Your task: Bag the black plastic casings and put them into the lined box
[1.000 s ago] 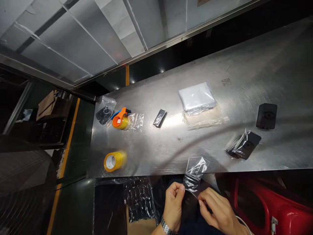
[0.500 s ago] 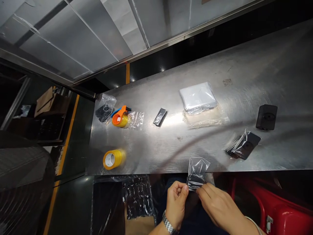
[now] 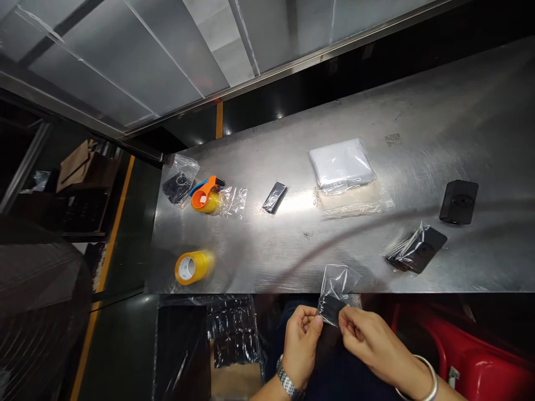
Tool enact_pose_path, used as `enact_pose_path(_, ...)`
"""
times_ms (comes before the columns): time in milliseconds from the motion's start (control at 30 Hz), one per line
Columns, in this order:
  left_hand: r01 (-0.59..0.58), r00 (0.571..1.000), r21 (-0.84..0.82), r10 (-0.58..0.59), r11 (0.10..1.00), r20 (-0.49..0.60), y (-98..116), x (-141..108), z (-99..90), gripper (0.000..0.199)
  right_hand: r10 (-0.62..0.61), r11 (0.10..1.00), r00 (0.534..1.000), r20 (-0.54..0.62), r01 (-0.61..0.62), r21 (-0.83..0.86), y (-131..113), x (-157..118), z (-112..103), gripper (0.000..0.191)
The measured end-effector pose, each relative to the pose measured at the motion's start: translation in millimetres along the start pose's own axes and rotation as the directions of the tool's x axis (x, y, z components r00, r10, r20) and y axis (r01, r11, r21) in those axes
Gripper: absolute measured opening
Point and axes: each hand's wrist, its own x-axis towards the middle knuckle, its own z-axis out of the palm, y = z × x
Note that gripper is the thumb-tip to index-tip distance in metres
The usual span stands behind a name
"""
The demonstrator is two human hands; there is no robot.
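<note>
Just below the table's front edge, my left hand (image 3: 301,341) and my right hand (image 3: 368,338) both pinch a small clear plastic bag (image 3: 339,285). A flat black item (image 3: 331,309) sits in its lower end, between my fingertips, and the bag's upper part stands up over the edge of the stainless steel table (image 3: 292,253). A metal-link watch circles my left wrist, and a thin metal bangle circles my right.
On the table lie a yellow tape roll (image 3: 191,268), an orange tape dispenser (image 3: 204,196), a bagged black item (image 3: 274,197), a white package (image 3: 341,164), a black box (image 3: 458,201) and bagged black pieces (image 3: 418,249). A cardboard box (image 3: 232,334) stands below left; a red plastic stool (image 3: 472,356) stands right.
My hands have come closer together and risen towards the table edge, with the bag between them. My right hand now pinches the black item's end. The whole view has shifted slightly.
</note>
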Motion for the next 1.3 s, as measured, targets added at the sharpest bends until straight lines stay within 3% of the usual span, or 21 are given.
enact_pose_path(100, 0.001, 1.0, 0.011, -0.001, 1.0, 0.017, 0, 1, -0.1, 0.028, 0.034, 0.996, 0.999, 0.016, -0.036, 0.081, -1, -1, -1, 0.016)
enact_pose_path(367, -0.013, 1.0, -0.029, 0.014, 1.0, 0.022, -1, 2, 1.3, 0.033, -0.021, 0.981, 0.999, 0.047, 0.011, 0.196, -8, -12, 20, 0.017)
enact_pose_path(500, -0.026, 0.999, 0.009, 0.027, 1.0, -0.038, 1, 1, 3.7, 0.031, -0.027, 0.988, 0.996, -0.089, 0.04, 0.152, -2, -16, 21, 0.011)
enact_pose_path(633, 0.032, 0.999, -0.054, -0.031, 0.998, 0.025, -1, 3, 4.3, 0.031, -0.139, 0.989, 0.959, -0.248, 0.149, 0.023, 8, -16, 22, 0.012)
enact_pose_path(833, 0.057, 0.998, -0.052, -0.055, 0.997, 0.038, -3, 2, 0.1, 0.035, -0.311, 0.932, 0.893, -0.324, 0.22, -0.288, 5, -11, 29, 0.025)
enact_pose_path(933, 0.017, 1.0, -0.06, -0.017, 0.998, 0.008, -1, 2, 1.0, 0.035, -0.345, 0.936, 0.894, -0.287, 0.305, -0.175, 5, -12, 30, 0.026)
enact_pose_path(967, 0.006, 1.0, -0.064, -0.006, 0.998, 0.009, 0, 2, 1.9, 0.035, -0.294, 0.956, 0.909, -0.296, 0.281, -0.086, 6, -12, 30, 0.025)
enact_pose_path(1033, 0.003, 0.999, -0.075, 0.001, 0.997, 0.051, 2, 2, 3.8, 0.035, -0.07, 0.98, 0.948, -0.31, 0.123, 0.154, 9, -11, 31, 0.02)
enact_pose_path(1100, 0.02, 0.992, -0.071, -0.011, 0.997, 0.126, 4, 1, 3.8, 0.036, 0.151, 0.917, 0.966, -0.208, -0.058, 0.394, 10, -8, 32, 0.017)
enact_pose_path(1133, 0.028, 0.987, -0.052, -0.02, 0.998, 0.157, 5, 0, 2.3, 0.037, 0.192, 0.87, 0.973, -0.125, -0.11, 0.48, 9, -5, 33, 0.02)
enact_pose_path(1233, -0.004, 0.98, 0.142, -0.025, 0.99, 0.199, 6, -8, -10.9, 0.037, 0.106, 0.774, 0.987, 0.123, -0.16, 0.613, 4, 0, 35, 0.022)
enact_pose_path(1300, -0.062, 0.977, 0.354, -0.016, 0.933, 0.214, 7, -16, -25.7, 0.033, 0.025, 0.771, 0.97, 0.241, -0.172, 0.614, -2, 1, 32, 0.016)
